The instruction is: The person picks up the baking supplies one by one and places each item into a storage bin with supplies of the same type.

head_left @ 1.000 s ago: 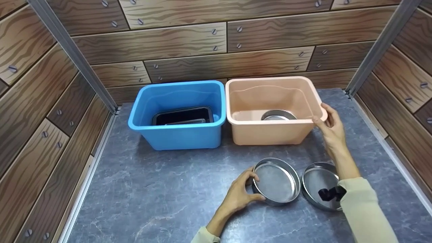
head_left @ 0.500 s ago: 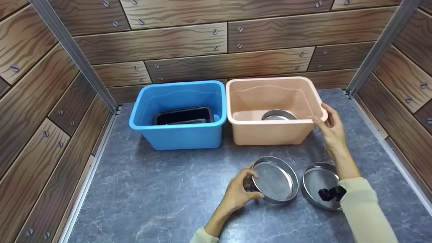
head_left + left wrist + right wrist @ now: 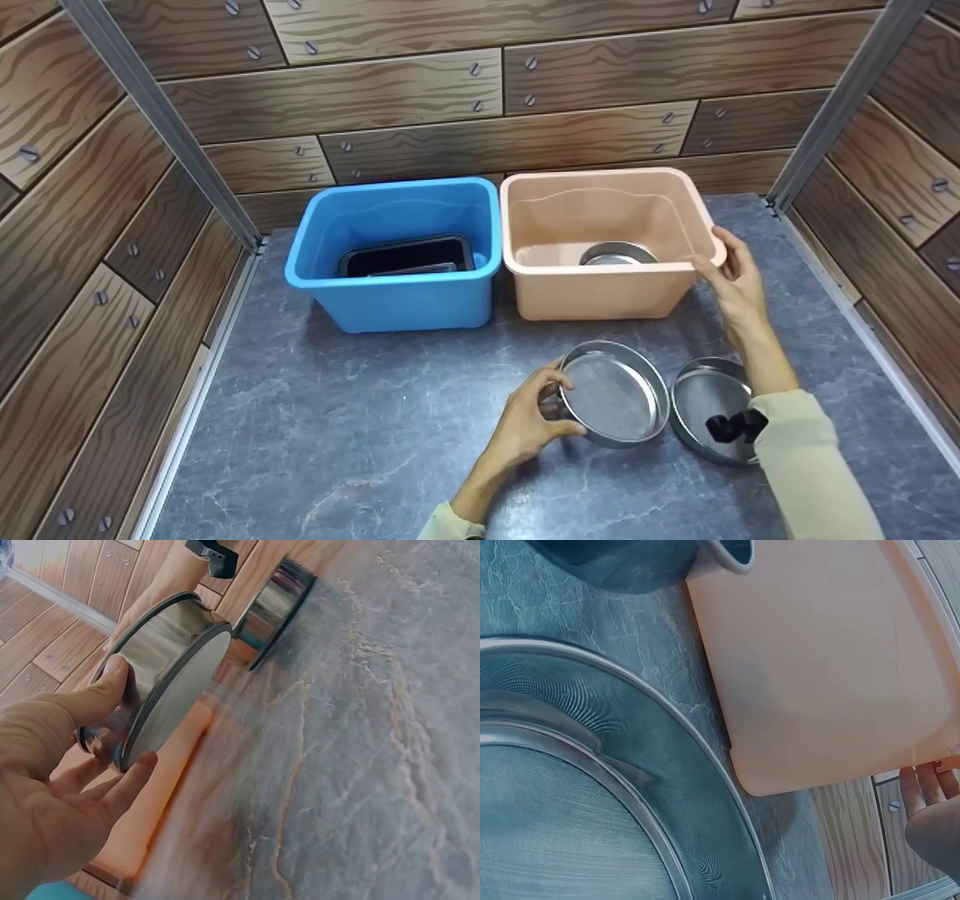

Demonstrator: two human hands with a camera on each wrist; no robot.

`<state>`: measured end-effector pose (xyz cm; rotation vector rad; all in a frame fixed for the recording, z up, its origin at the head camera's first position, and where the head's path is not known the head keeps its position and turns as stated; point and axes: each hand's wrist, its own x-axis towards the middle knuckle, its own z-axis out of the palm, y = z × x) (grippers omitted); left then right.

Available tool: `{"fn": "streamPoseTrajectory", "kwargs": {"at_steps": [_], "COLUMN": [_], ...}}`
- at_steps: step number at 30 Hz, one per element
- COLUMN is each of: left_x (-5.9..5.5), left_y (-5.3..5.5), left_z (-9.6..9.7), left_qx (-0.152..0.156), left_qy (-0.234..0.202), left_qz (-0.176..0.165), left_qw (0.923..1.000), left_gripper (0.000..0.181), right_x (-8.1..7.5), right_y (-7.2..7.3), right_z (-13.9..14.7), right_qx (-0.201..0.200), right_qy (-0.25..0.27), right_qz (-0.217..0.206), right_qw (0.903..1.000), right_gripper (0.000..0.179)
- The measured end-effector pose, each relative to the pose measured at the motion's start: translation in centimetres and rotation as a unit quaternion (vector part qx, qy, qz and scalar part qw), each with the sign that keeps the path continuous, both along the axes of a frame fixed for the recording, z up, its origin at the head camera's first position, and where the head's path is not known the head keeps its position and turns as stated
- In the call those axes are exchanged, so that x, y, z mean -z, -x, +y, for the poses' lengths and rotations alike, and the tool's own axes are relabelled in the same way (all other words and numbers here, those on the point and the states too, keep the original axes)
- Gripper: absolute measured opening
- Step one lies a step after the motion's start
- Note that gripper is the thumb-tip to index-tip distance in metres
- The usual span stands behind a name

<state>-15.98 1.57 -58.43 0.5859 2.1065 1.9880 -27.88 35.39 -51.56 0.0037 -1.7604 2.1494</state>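
My left hand (image 3: 529, 420) grips a round metal sieve (image 3: 613, 396) by its left side, thumb and fingers around the wall. In the left wrist view the sieve (image 3: 169, 664) is tilted and raised off the surface, its mesh underside showing. My right hand (image 3: 739, 292) holds the front right corner of a peach plastic bin (image 3: 600, 294) by the rim. Beneath the right forearm lies a second sieve (image 3: 705, 401), partly hidden; its fine mesh (image 3: 562, 832) fills the lower left of the right wrist view. Another sieve (image 3: 619, 253) sits inside the peach bin.
Left of the peach bin stands a blue plastic bin (image 3: 409, 306) with black trays (image 3: 397, 256) inside. Both bins stand near the back wood-patterned wall (image 3: 420, 94). More such walls rise on the left and right of the grey marbled tabletop (image 3: 360, 435).
My left hand has lifted the sieve slightly off the table and tilted it, with its far edge moving up. My right hand stays on the rim of the peach bin.
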Motion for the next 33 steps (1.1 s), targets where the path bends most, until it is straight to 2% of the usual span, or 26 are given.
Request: {"fn": "streamPoseTrajectory", "kwargs": {"at_steps": [10, 21, 26, 33], "left_x": [-0.7, -1.7, -2.2, -2.9], "left_y": [0.1, 0.8, 1.4, 2.0], "left_z": [-0.2, -0.6, -0.8, -1.1], "left_qx": [-0.018, -0.014, -0.021, -0.029], "left_qy": [-0.009, -0.024, -0.022, -0.040], "left_qz": [0.019, 0.040, 0.067, 0.110], "left_qw": [0.9996, 0.9988, 0.9973, 0.9927], "left_gripper": [0.054, 0.052, 0.053, 0.054], "right_x": [0.1, 0.1, 0.1, 0.0], "right_y": [0.1, 0.0, 0.0, 0.0], "right_z": [0.1, 0.0, 0.0, 0.0], "right_qx": [0.002, 0.002, 0.006, 0.010], "right_qy": [-0.007, -0.005, -0.008, -0.011], "right_qz": [-0.004, -0.003, -0.002, -0.001], "right_qw": [1.0000, 1.0000, 0.9999, 0.9999], "right_gripper": [0.060, 0.059, 0.059, 0.059]}}
